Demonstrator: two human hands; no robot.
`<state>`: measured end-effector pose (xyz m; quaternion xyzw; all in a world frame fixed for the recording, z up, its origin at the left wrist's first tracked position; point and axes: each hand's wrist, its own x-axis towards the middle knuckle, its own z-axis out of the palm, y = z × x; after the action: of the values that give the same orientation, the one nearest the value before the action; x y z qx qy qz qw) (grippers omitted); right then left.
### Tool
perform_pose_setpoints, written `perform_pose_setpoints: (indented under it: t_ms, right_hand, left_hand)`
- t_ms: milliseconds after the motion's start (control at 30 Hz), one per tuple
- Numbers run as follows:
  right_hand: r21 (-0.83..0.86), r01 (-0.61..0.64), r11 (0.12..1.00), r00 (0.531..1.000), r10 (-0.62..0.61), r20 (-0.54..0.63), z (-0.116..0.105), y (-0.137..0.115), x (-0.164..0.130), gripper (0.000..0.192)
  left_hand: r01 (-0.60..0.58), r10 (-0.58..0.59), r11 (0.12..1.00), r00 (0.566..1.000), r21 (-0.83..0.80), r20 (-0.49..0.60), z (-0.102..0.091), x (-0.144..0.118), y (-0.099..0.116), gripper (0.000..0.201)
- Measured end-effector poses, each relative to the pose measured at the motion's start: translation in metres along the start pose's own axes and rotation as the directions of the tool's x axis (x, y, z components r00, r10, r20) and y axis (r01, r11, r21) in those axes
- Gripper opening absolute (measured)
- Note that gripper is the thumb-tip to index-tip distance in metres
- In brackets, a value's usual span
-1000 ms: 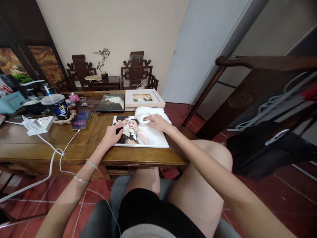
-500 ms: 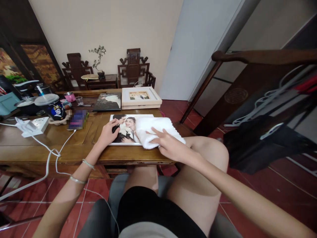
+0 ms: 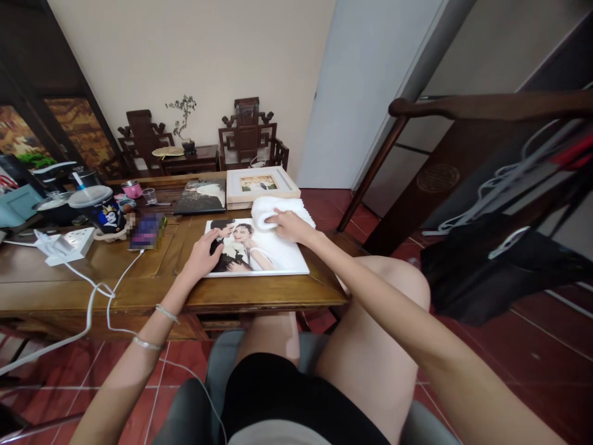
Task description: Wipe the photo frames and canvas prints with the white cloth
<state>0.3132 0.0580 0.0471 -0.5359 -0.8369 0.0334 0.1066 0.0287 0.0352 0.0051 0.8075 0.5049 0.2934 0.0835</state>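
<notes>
A photo panel point(image 3: 273, 262) with a couple's portrait lies flat near the table's front edge. My left hand point(image 3: 204, 254) rests on its left side, fingers stretched over the picture and thumb apart. On the panel's upper right lies a bunched white towel point(image 3: 290, 207). My right hand point(image 3: 290, 226) grips that towel, its fingers pressed into the folds, and part of the cloth reaches past the panel's far edge.
Behind the panel are a dark photo panel point(image 3: 202, 196) and a light framed picture point(image 3: 236, 191). To the left stand a lidded cup point(image 3: 104, 210), a phone point(image 3: 146, 232) on a cable, and a power strip point(image 3: 69, 244). A wooden chair point(image 3: 435, 173) rises at right.
My right hand has moved the towel away from me, to the panel's far right corner, uncovering its lower right. My left hand stays on the panel's left side.
</notes>
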Motion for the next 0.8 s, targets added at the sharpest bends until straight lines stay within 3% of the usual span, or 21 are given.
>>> perform_pose_setpoints:
  t_ms: [100,200,367,467,600,800]
  right_hand:
    - [-0.026,0.027,0.999,1.000,-0.027,0.009,0.003,-0.006,-0.019,0.063]
    - [-0.020,0.079,0.997,0.997,-0.078,0.027,0.002,-0.020,-0.060,0.064]
    - [0.067,0.172,0.983,0.977,-0.179,0.119,-0.016,-0.049,-0.131,0.066]
    - [0.100,0.212,0.972,0.961,-0.226,0.157,-0.025,-0.058,-0.147,0.067]
    - [0.096,0.198,0.975,0.971,-0.209,0.118,-0.018,-0.048,-0.124,0.066]
    - [0.019,0.068,0.997,0.996,-0.069,0.052,0.001,-0.013,-0.036,0.064]
  left_hand:
    - [0.002,-0.002,1.000,1.000,-0.007,0.011,0.002,0.000,-0.001,0.044]
    - [-0.003,0.003,1.000,1.000,-0.012,0.004,0.005,0.001,-0.002,0.044]
    - [0.002,-0.002,1.000,1.000,-0.022,-0.007,0.008,0.001,-0.003,0.042]
    - [0.011,-0.011,1.000,1.000,-0.022,0.002,0.008,0.001,-0.003,0.043]
    - [0.018,-0.018,1.000,1.000,-0.011,0.012,0.008,0.001,-0.004,0.044]
    - [0.018,-0.018,1.000,1.000,-0.011,0.015,0.008,0.000,-0.006,0.043]
